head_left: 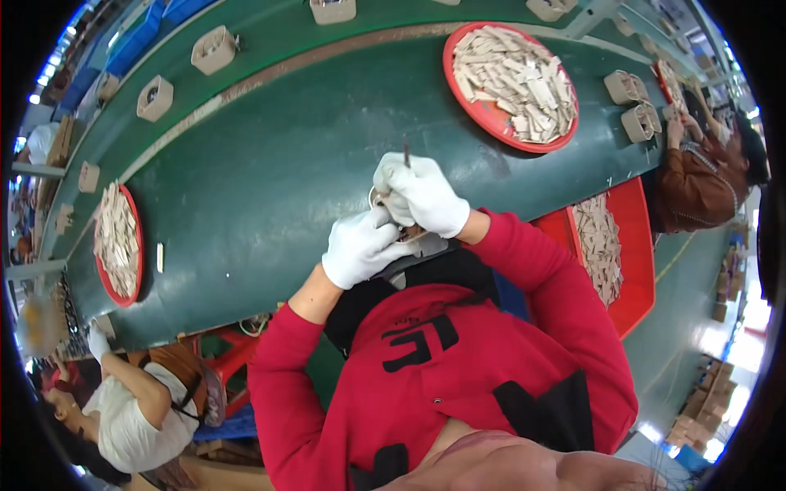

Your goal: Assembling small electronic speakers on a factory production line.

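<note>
1. Right hand (423, 194), white-gloved: fingers narrowed around a thin dark rod (407, 152), its upper end standing clear above them.
2. Left hand (360, 247), also gloved: fingers curled in close beside the right; I cannot tell whether they grip anything.
3. Pale-rimmed item (372, 197): at my hands by the table's (286, 155) near edge, mostly hidden.
4. Pale strips (524, 82): heaped in a round red tray (485, 113) toward the far edge, rightward.
5. Judged step: close two-handed work; next move calls for steady fingers.
</note>
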